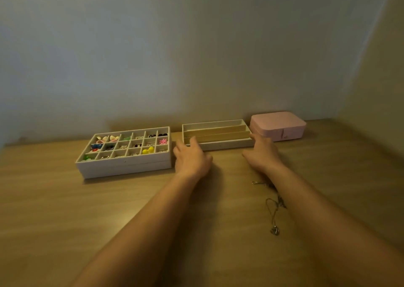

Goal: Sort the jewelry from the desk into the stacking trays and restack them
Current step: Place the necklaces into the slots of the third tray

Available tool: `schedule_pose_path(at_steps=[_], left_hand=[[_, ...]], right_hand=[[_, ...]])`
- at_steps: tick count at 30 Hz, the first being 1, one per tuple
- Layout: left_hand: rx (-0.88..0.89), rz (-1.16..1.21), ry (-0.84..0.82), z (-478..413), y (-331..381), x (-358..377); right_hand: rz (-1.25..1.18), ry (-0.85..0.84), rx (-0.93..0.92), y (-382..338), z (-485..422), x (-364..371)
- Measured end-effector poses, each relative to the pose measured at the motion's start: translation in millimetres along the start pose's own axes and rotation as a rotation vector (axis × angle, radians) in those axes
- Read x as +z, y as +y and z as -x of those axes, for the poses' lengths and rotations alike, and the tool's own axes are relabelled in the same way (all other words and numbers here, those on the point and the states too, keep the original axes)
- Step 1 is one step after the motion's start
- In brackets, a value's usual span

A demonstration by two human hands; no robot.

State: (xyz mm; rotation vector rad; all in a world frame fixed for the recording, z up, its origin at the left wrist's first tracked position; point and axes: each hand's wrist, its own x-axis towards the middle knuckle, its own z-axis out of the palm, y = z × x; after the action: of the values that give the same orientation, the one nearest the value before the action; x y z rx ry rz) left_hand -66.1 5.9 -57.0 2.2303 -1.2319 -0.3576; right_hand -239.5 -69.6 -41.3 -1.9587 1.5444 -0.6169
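A white tray with long slots (pixel 227 145) lies at the back middle of the wooden desk (pixel 65 210). My left hand (pixel 191 157) reaches to its left front corner, fingers spread. At the tray's right front corner, my right hand (pixel 261 153) has relaxed fingers. Neither hand holds anything. A stack of white trays (pixel 124 166) stands at the left; its top tray has many small compartments with colourful jewelry. Thin chain necklaces (pixel 273 212) lie loose on the desk beside my right forearm, partly hidden by it.
A closed pink jewelry box (pixel 277 126) sits at the back right against the wall, close to the slotted tray. The wall runs behind the trays and a side wall closes the right.
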Motion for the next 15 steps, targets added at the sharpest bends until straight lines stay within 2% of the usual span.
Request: schedule_pose_path(at_steps=[3, 6, 15], left_hand=[[-0.061, 0.004, 0.004, -12.2, -2.4, 5.0], [-0.062, 0.050, 0.078, -14.2, -3.0, 5.6], [0.047, 0.161, 0.176, 38.3, 0.9, -27.9]], right_hand=[[0.026, -0.043, -0.015, -2.6, -7.4, 3.7], [0.046, -0.046, -0.017, -4.8, -10.1, 5.7], [-0.084, 0.169, 0.008, -9.7, 23.8, -22.2]])
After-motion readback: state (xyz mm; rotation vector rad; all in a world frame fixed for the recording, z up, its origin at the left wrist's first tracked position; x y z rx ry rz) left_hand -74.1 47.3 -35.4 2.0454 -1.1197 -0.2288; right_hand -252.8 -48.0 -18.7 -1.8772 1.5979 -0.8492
